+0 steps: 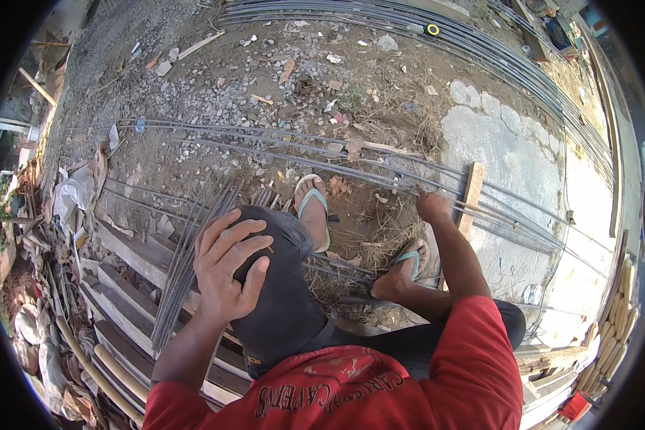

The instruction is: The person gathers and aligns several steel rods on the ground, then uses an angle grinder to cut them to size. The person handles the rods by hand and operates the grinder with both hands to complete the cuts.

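My left hand [229, 265] lies over my bent knee in dark trousers [279, 251], its fingers apart and nothing held in it. Beside that hand, a bundle of short ribbed steel rods [173, 301] leans over wooden planks. My right arm stretches forward to the long steel rods [322, 162] lying across the ground. There my right hand [433, 206] is closed at one of the rods, with one finger reaching along it. The underside of the grip is hidden. Just right of this hand, a wooden block [471, 190] lies crosswise at the rods.
More long rods [480, 61] run across the far side, with a yellow and black tape measure [433, 29] on them. A concrete slab [505, 147] is at right. Gravel [215, 100] and debris cover the ground. Wooden planks [132, 258] and crumpled sacks [75, 190] lie at left.
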`<state>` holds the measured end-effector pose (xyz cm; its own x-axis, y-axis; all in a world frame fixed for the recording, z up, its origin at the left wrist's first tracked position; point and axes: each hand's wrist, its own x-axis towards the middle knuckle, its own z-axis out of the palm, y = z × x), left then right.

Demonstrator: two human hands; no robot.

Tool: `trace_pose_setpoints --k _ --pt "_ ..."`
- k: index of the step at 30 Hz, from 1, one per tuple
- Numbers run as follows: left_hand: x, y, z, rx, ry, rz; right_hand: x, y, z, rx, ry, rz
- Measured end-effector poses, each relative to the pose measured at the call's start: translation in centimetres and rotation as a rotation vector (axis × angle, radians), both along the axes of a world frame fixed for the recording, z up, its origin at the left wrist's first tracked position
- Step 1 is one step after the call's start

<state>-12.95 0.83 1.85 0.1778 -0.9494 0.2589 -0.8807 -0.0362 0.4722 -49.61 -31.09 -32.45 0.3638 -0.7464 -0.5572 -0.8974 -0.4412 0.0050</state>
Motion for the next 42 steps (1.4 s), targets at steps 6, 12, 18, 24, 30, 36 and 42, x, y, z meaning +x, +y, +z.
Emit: trace_pose_setpoints --k 6,12,18,24,30,36,42 --pt "0.2 1.4 -0.7 -0.127 0.130 0.033 -3.4 -2.4 11.0 -0.163 -0.133 0.141" --pt "-4.5 2.5 8.5 -0.975 0.491 -0.194 -9.5 2.2 28.2 -0.067 -0.156 -0.017" --pt "-10.5 1.8 17.3 -0.960 0.766 -0.855 -18.5 11.7 30.2 0.433 -0.862 -0.746" --pt "-13.3 1.6 17.4 -0.663 1.109 -0.892 -23.2 35.7 15.3 0.120 -1.181 -0.966" --pt "-12.6 -7.3 9.3 -0.307 0.478 -0.975 -18.8 47.2 7.4 0.065 -0.783 -0.957" --pt "-15.4 -9.0 -7.1 0.562 0.240 -0.481 -27.2 37.4 1.6 -0.780 -0.547 -1.729" --pt "-16.5 -9.5 -11.7 0.866 -0.146 -0.687 -39.2 34.7 -7.5 -0.325 -0.546 -2.290"
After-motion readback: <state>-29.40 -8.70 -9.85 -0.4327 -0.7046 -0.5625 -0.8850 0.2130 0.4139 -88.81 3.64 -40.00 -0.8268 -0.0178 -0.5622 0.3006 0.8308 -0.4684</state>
